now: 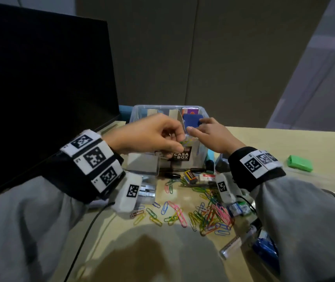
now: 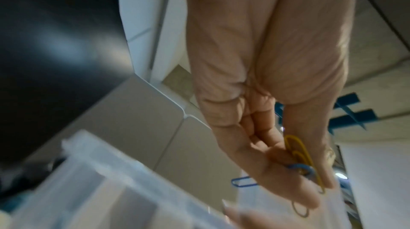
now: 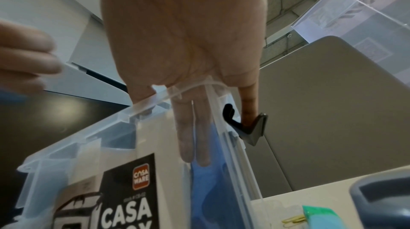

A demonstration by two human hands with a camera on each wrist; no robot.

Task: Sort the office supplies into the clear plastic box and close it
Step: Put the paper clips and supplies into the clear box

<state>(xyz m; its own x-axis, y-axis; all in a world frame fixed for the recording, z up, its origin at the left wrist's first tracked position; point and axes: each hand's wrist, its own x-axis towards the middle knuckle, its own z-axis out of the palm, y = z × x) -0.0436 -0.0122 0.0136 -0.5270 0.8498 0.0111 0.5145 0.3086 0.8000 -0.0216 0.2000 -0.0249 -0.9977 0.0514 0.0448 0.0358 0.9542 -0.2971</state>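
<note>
Pinching, left hand: the left hand (image 1: 152, 135) hovered over the near rim of the clear plastic box (image 1: 140, 110), fingers curled round a few paper clips (image 2: 297, 155), a yellow one and a blue one showing in the left wrist view
Right hand: the right hand (image 1: 213, 133) reached over the box's right corner, straight fingers (image 3: 190, 136) down inside against a blue item (image 1: 192, 121), gripping nothing
Little finger: it lay outside the wall, by a dark latch (image 3: 246, 125)
Box: it stood open at the far side of the table (image 1: 284, 139), label (image 1: 180, 155) facing the person, cardboard dividers and a purple packet inside
Loose clips: a colourful heap of paper clips (image 1: 209, 216) lay scattered on the table near the person, below both wrists
Near the box: a small battery (image 1: 190, 176) and black pens lay just in front of the box
Right side: a green eraser (image 1: 300, 163) sat well apart on the table
Left side: a dark monitor (image 1: 40, 88) stood beside the box
Wrists: both sleeves wore marker bands (image 1: 93, 157)
</note>
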